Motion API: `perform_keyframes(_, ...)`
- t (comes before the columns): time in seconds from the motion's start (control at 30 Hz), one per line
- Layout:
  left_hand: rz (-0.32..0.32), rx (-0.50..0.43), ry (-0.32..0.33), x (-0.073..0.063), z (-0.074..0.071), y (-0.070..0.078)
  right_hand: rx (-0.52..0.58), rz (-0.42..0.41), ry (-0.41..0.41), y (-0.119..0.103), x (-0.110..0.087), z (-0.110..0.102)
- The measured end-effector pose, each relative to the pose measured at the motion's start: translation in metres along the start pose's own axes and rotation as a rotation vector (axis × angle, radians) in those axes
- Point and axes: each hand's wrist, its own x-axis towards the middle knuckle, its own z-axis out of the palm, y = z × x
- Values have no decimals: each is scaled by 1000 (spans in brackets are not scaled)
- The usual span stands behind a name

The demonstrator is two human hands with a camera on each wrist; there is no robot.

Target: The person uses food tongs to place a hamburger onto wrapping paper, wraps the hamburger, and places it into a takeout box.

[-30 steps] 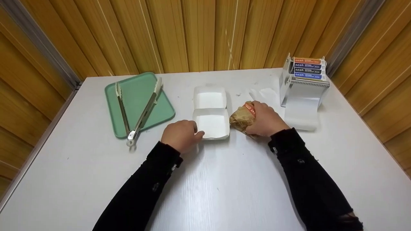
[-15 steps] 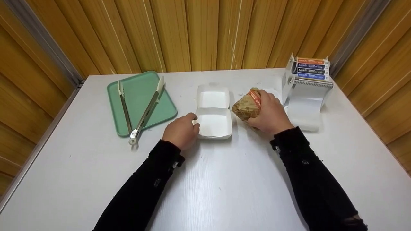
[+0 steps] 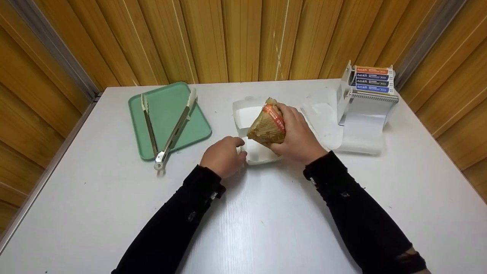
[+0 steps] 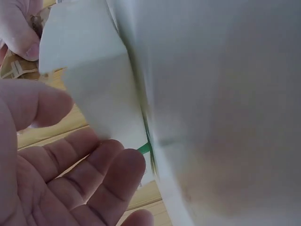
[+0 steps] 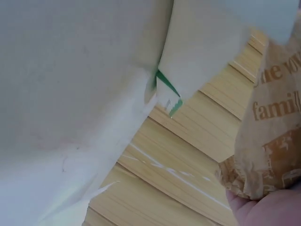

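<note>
Steadily my right hand is grasping a red-banded, brown-paper-wrapped packet above an open white hinged carton, my left hand lying loose-fingered at the carton's nine-o'clock side, a green rectangular tray sitting toward ten o'clock.

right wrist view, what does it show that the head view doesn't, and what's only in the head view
Only the right wrist view: clearly readable brown lettering, including "famil", on the paper package.

Only the head view: the left hand at the side of the white box, the tongs, the stand with coloured strips, and the package's orange-red band.

Both: the right hand holding the package, the box, and the wood-plank wall.
</note>
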Motion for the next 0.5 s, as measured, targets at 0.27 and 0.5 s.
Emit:
perform_keyframes(0.27, 10, 0, -15, 0, 0, 2, -34, -26, -111, 6, 1, 8)
perform_keyframes(0.5, 3, 13, -34, 0, 0, 3, -58, -3, -254, 8, 1, 10)
